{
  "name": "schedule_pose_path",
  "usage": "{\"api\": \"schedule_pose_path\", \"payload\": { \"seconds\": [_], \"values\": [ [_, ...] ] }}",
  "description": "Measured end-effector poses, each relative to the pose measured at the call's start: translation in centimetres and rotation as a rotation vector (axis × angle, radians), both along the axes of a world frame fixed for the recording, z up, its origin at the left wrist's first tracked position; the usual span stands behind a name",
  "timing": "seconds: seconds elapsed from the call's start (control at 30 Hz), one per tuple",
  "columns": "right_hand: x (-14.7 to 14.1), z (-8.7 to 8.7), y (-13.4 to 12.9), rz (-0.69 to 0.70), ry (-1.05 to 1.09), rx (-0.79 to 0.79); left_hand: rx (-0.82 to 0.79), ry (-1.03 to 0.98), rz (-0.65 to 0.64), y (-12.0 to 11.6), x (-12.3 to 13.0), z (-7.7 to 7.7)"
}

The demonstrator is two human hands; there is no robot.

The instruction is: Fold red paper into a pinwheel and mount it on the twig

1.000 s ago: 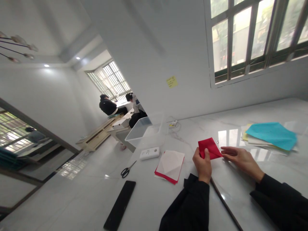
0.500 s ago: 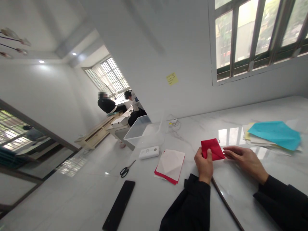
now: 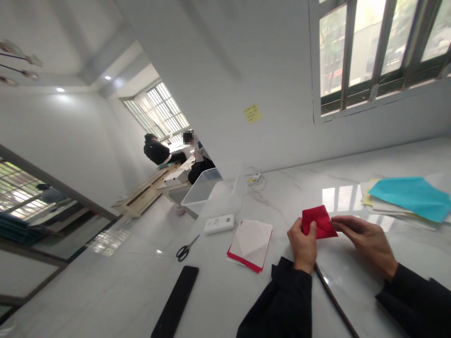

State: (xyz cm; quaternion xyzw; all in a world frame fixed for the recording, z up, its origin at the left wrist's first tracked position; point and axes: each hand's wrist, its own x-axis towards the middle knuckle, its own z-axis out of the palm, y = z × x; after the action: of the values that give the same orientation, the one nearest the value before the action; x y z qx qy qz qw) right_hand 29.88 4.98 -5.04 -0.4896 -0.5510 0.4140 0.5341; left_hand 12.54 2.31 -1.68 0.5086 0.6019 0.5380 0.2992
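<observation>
A small folded piece of red paper (image 3: 321, 217) is held up above the marble-patterned table. My left hand (image 3: 302, 245) grips its left side, thumb on the near face and fingers behind. At the paper's right edge, my right hand (image 3: 368, 241) has its thumb and fingers pressed together in a pinch; the fingertips are partly hidden there. To the left of my hands lies a stack of white and red paper sheets (image 3: 254, 239). A pile of coloured papers, with a blue sheet (image 3: 414, 195) on top, rests at the right.
Scissors (image 3: 186, 249), a white box-shaped device (image 3: 219, 224), a long black object (image 3: 176, 300) and a clear plastic bin (image 3: 211, 197) are to the left. A dark rod or cable (image 3: 333, 300) runs below my hands. Two people sit in the background.
My right hand's fingers have come against the paper's right edge, where a small gap showed before. The paper and both hands appear slightly further right and lower in view.
</observation>
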Motion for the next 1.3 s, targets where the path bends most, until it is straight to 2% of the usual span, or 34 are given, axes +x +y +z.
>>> {"api": "schedule_pose_path", "payload": {
  "seconds": [0.2,0.37,0.5,0.67,0.93,1.3],
  "values": [
    [-0.5,0.0,-0.4,0.031,-0.046,0.044,-0.008,-0.063,-0.029,0.5,0.0,-0.6],
    [-0.5,0.9,-0.1,0.036,-0.082,0.178,0.01,-0.126,-0.086,0.5,0.1,-0.8],
    [-0.3,1.6,0.1,0.149,0.096,0.028,0.029,-0.198,-0.123,0.4,0.0,-1.0],
    [0.0,1.9,0.0,0.176,0.052,-0.11,-0.009,-0.221,-0.16,0.4,0.0,-1.1],
    [-0.2,1.2,-0.3,0.107,-0.05,-0.068,-0.022,-0.265,-0.208,0.4,-0.1,-1.1],
    [-0.4,1.4,0.1,0.22,-0.077,0.052,-0.029,-0.222,-0.185,0.3,-0.1,-0.7]
  ]
}}
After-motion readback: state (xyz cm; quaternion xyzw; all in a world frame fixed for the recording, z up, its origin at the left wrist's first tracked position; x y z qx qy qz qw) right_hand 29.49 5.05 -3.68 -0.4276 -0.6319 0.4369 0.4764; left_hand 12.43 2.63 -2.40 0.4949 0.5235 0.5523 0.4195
